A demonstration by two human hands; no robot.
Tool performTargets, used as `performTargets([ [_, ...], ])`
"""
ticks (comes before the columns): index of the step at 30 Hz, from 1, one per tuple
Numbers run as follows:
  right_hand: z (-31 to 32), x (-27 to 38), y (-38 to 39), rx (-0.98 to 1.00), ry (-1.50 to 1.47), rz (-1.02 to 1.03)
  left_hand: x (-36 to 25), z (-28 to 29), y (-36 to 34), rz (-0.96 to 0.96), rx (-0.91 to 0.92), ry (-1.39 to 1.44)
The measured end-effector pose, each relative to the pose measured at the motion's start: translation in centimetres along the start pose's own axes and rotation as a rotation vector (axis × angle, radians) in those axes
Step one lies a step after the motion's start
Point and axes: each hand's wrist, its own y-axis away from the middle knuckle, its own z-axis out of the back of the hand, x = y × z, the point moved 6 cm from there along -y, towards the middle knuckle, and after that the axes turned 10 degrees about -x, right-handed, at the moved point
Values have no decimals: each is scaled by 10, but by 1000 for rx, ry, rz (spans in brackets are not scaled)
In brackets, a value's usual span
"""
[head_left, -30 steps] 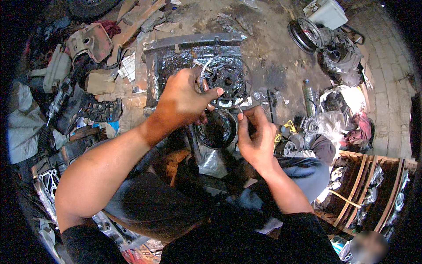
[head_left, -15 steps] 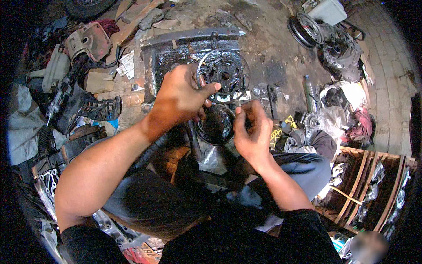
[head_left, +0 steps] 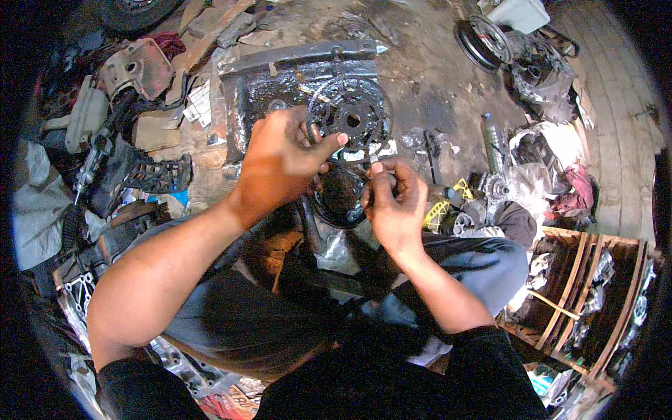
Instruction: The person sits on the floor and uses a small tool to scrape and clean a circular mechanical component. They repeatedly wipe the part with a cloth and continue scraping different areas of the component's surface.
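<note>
A dark, greasy metal disc with a thin outer ring and a holed hub is held up in front of me. My left hand is closed on its left side, the thumb lying across its lower edge and the other fingers partly behind. My right hand is pinched closed, its fingertips at the ring's lower right edge. Whether something small sits between those fingers is hidden. Just under both hands, between my knees, stands a dark round metal part with a hollow middle. Beyond the disc lies a black, oil-wet tray.
A clear bottle, plastic bags and metal parts are at the right. Near the lower right stands a wooden slatted crate. A black plastic grate and a rusty housing lie left; a tyre is far left.
My right hand has moved slightly left and up, its fingertips now at the disc's lower edge. The disc and left hand have shifted slightly left in the picture, as has the background.
</note>
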Motion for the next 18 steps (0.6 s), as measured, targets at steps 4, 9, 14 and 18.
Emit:
performTargets([
  [4, 0, 1, 2, 22, -22, -13, 3, -1, -2, 10, 42, 32],
  [9, -10, -3, 6, 108, -31, 12, 6, -4, 2, 163, 70, 72],
  [14, -4, -12, 0, -3, -24, 83, 5, -4, 2, 152, 63, 58],
  [18, -10, -9, 8, 137, -16, -12, 6, -3, 2, 126, 55, 59],
])
